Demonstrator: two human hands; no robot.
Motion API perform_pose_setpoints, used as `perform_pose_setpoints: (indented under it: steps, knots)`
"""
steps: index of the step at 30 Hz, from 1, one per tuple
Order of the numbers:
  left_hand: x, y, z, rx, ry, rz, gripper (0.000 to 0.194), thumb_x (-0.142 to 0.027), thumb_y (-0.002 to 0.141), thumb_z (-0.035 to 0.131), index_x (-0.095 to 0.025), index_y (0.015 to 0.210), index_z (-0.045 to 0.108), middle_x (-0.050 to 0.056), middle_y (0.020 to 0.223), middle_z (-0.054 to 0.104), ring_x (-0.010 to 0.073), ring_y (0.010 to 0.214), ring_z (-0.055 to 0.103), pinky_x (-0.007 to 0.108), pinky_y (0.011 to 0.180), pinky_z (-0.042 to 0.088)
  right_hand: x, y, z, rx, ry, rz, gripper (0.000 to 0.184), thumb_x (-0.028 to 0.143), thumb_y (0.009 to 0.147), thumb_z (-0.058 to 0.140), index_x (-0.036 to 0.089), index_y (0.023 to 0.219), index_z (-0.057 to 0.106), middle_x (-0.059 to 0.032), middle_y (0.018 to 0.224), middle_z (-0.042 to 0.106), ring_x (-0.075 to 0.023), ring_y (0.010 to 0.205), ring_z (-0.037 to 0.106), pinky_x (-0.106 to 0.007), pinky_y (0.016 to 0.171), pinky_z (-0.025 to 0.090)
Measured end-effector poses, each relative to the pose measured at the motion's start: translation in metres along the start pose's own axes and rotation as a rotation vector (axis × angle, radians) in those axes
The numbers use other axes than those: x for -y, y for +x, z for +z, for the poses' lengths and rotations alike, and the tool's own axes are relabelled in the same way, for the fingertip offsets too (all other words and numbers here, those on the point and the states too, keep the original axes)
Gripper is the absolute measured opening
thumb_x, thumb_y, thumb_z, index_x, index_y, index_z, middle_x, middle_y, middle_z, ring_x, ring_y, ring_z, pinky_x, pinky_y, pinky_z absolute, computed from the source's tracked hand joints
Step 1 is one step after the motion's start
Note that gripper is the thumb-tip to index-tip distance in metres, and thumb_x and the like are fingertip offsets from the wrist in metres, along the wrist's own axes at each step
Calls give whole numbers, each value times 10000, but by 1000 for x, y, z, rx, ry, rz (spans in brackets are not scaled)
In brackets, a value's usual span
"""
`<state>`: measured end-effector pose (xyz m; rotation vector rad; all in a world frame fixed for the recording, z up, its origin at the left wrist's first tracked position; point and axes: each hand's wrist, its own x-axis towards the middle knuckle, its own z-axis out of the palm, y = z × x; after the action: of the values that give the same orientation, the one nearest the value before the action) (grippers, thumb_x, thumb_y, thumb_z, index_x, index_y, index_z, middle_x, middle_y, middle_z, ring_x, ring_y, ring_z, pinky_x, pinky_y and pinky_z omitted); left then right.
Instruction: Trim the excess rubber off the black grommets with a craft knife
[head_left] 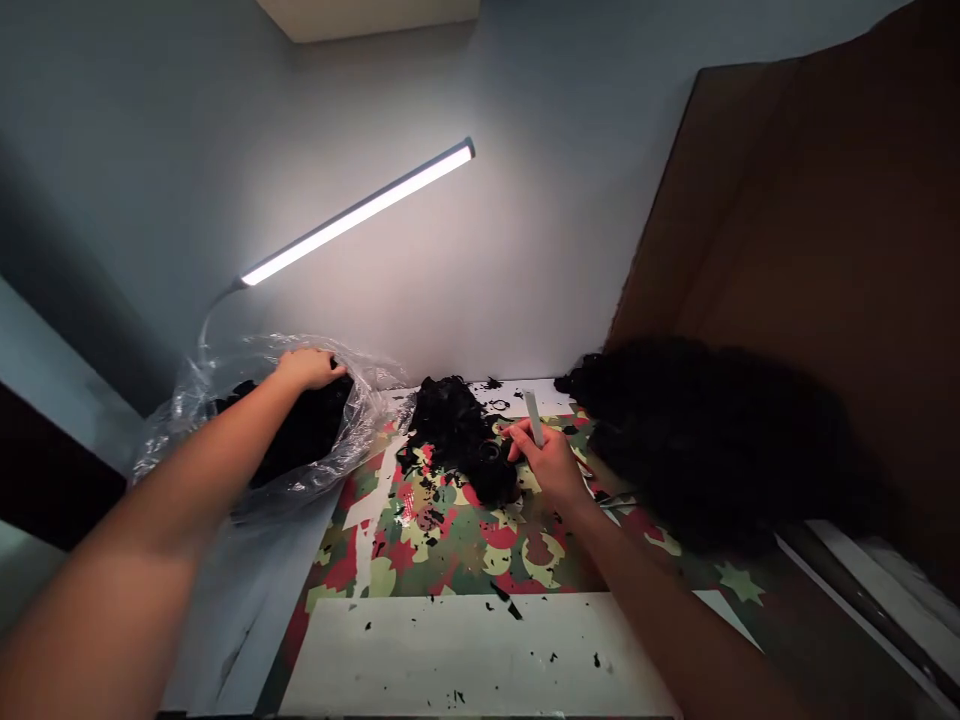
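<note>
My left hand (306, 368) reaches into the open mouth of a clear plastic bag (367, 410) at the left. Its fingers curl down at the black pieces (307, 430) inside, and what they grip, if anything, is hidden. My right hand (550, 460) is closed on a slim, pale, flat-handled tool (533, 415), which points upward out of the fist. Its working end does not show. Just left of the right hand lies a heap of black scraps (450, 420), some thin and curled, with the right fingertips close to its edge.
A big dark pile (712, 440) fills the right side before a cardboard panel (817, 230). A lit lamp bar (360, 212) hangs above. The patterned table cover (465, 550) carries scattered black bits; a white sheet (420, 650) lies at the front.
</note>
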<state>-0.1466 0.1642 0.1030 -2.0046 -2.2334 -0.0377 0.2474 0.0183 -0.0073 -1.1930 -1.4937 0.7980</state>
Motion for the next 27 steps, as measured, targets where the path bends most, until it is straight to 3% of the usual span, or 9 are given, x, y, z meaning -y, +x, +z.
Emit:
perform_pose_setpoints:
  steps: [5, 8, 10, 12, 15, 18, 21, 23, 27]
  knots:
    - [-9, -34, -12, -51, 5, 38, 344, -368, 941, 519, -63, 910, 676, 224, 997, 718, 370, 1072, 635, 475, 957, 472, -4, 4, -10, 110, -154, -23, 277, 423, 902, 567, 177, 860, 686, -14, 719, 653, -167, 657, 563, -279, 643, 396]
    - [-41, -84, 1, -95, -48, 151, 296, -311, 955, 462, -135, 928, 698, 173, 1039, 711, 318, 1048, 638, 403, 923, 484, -1, -4, -7, 294, -241, -90, 93, 307, 784, 734, 221, 820, 728, 16, 738, 662, -149, 656, 560, -256, 619, 371]
    - [-75, -123, 19, -121, -299, 334, 314, -329, 967, 435, -175, 983, 709, 104, 978, 725, 242, 918, 658, 324, 837, 497, 1, -9, -3, 364, -302, -125, 96, 174, 704, 782, 229, 752, 720, 24, 763, 653, -135, 646, 541, -252, 604, 339]
    - [-110, -159, 41, 64, -638, 447, 331, -400, 952, 469, -194, 923, 726, 45, 766, 704, 198, 711, 631, 286, 678, 488, 3, -12, 1, 370, -369, -155, 142, 83, 712, 737, 218, 718, 693, 19, 794, 638, -128, 648, 522, -255, 600, 321]
    - [-149, -193, 69, 249, -1037, 487, 228, -354, 902, 567, -213, 979, 729, 36, 812, 707, 189, 730, 637, 275, 658, 482, 6, -13, 5, 322, -402, -221, 130, 87, 783, 684, 204, 733, 656, 9, 781, 617, -140, 683, 538, -256, 628, 365]
    - [-163, -205, 82, 452, -1522, 395, 349, -348, 843, 692, -230, 1170, 662, 89, 1151, 684, 222, 913, 692, 323, 792, 529, 9, -13, 9, 259, -308, -252, 100, 150, 838, 674, 201, 757, 644, 10, 753, 615, -147, 696, 566, -258, 649, 415]
    - [-160, -208, 83, 676, -1927, 192, 410, -386, 849, 713, -206, 1205, 619, 113, 1157, 666, 251, 986, 707, 377, 880, 537, 10, -16, 15, 231, -215, -304, 113, 168, 868, 655, 204, 761, 649, 7, 738, 610, -145, 675, 564, -262, 625, 428]
    - [-157, -209, 84, 678, -2054, 92, 424, -389, 835, 738, -210, 1198, 608, 75, 1031, 674, 229, 910, 721, 356, 825, 553, 11, -21, 21, 244, -166, -386, 110, 183, 876, 662, 205, 768, 661, -7, 759, 616, -151, 694, 574, -270, 633, 445]
    - [-156, -212, 91, 510, -2024, 72, 541, -276, 711, 857, -219, 1190, 612, -4, 860, 661, 128, 694, 661, 234, 636, 502, 16, -32, 30, 254, -59, -459, 97, 269, 885, 691, 220, 804, 710, -27, 809, 638, -167, 731, 607, -291, 660, 483]
